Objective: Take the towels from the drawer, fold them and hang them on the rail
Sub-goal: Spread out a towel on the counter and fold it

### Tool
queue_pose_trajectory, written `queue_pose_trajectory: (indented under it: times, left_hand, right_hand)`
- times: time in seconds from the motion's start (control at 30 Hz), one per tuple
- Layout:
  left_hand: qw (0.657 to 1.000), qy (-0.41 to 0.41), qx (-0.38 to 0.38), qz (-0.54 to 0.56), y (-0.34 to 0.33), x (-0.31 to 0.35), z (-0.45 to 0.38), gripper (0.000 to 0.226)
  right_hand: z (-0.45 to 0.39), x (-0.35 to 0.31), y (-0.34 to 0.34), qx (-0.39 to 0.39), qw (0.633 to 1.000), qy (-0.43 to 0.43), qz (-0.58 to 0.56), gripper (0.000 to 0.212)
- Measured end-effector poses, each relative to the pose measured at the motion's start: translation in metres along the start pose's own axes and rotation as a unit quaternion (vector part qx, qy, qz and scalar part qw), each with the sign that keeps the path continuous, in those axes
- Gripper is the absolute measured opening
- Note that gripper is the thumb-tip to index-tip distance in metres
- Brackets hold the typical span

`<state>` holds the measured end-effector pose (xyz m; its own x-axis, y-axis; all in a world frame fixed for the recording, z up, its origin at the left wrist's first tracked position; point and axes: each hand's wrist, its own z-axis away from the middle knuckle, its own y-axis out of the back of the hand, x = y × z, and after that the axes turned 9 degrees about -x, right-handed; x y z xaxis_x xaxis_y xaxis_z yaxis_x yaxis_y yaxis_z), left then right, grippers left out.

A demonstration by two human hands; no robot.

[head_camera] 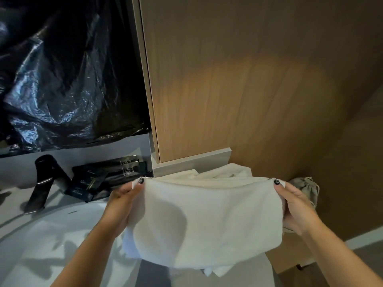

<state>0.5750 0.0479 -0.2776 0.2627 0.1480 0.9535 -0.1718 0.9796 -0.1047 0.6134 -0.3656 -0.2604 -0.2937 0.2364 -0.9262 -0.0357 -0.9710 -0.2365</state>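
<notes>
Towel (207, 220) hangs stretched between both hands, long axis running left to right: left hand (122, 201) pinches its upper left corner, right hand (296, 208) its upper right corner, above the bench (41, 245) edge. No rail is in view.

Black faucet (44, 183) by sink (62, 235), dark packets (107, 179), black plastic sheet (62, 79), wood panel (248, 90).

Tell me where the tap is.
The tap stands at lower left of the head view, on the basin's rim, left of the dark sachets and the left hand.
</notes>
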Motion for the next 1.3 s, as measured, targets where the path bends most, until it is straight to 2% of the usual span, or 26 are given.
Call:
queue_pose_trajectory:
  times: [0.2, 0.37, 0.53, 0.7, 0.83, 0.97, 1.1, 1.17, 1.3]
  left_hand:
    - [0.994, -0.063, 0.064, 0.054, -0.015, 0.009, 0.043, 0.024]
    - [0.986, -0.116, 0.049, 0.112, -0.029, 0.014, 0.088, 0.023]
    - [0.973, -0.159, 0.168, 0.012, -0.048, 0.006, 0.135, 0.021]
    - [0.951, -0.19, 0.234, -0.075, -0.046, -0.019, 0.171, 0.027]
    - [0.94, -0.164, 0.248, -0.168, -0.028, -0.04, 0.188, 0.036]
    - [0.951, -0.117, 0.203, -0.202, -0.009, -0.061, 0.203, 0.047]
    - [0.975, -0.018, 0.14, -0.172, 0.023, -0.082, 0.216, 0.049]
    - [0.982, 0.019, 0.117, -0.15, 0.045, -0.092, 0.223, 0.042]
    - [0.984, 0.039, 0.1, -0.145, 0.088, -0.104, 0.237, 0.048]
  right_hand:
    - [0.043, -0.018, -0.001, 0.043, 0.997, 0.059, 0.014, 0.016]
    - [0.087, -0.03, 0.001, 0.095, 0.981, 0.156, 0.064, 0.015]
    - [0.118, -0.025, 0.01, 0.142, 0.951, 0.248, 0.122, 0.014]
    - [0.139, 0.004, 0.015, 0.14, 0.942, 0.265, 0.153, 0.015]
    - [0.149, 0.032, 0.019, 0.131, 0.939, 0.254, 0.191, 0.014]
    - [0.158, 0.067, 0.022, 0.13, 0.934, 0.24, 0.232, 0.015]
    - [0.17, 0.101, 0.018, 0.121, 0.933, 0.198, 0.274, 0.016]
    - [0.18, 0.118, 0.011, 0.117, 0.935, 0.174, 0.285, 0.022]
    - [0.197, 0.152, -0.019, 0.124, 0.94, 0.137, 0.286, 0.03]
